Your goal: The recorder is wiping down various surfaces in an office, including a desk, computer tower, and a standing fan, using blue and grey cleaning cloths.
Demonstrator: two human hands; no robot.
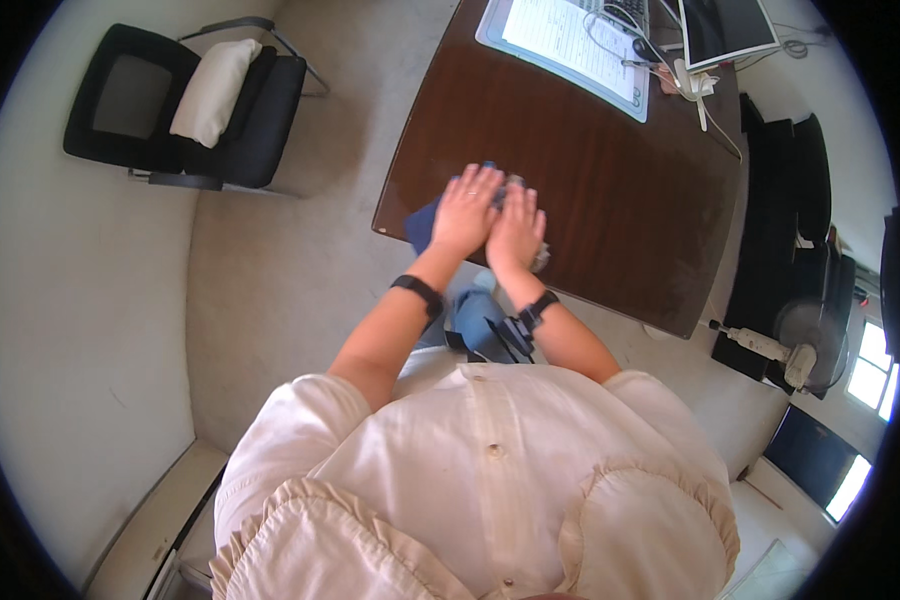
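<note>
Both my hands lie side by side on the dark brown wooden table [592, 195], near its front edge. My left hand [465, 210] rests palm down over a dark blue cloth [421, 226], with its fingers stretched out. Part of the cloth hangs at the table edge by the wrist. Beside it, my right hand [516, 229] is flat, palm down, over a greyish patterned piece [542, 257] that shows past the palm. More of the same bluish-grey material peeks out around the fingertips. What lies beneath the palms is hidden.
At the table's far end are printed paper sheets [562, 45] on a light blue mat [640, 112], a monitor [727, 30], a keyboard [630, 9] and cables. A black chair [259, 112] with a white cushion [217, 90] stands left. A fan [799, 352] is at right.
</note>
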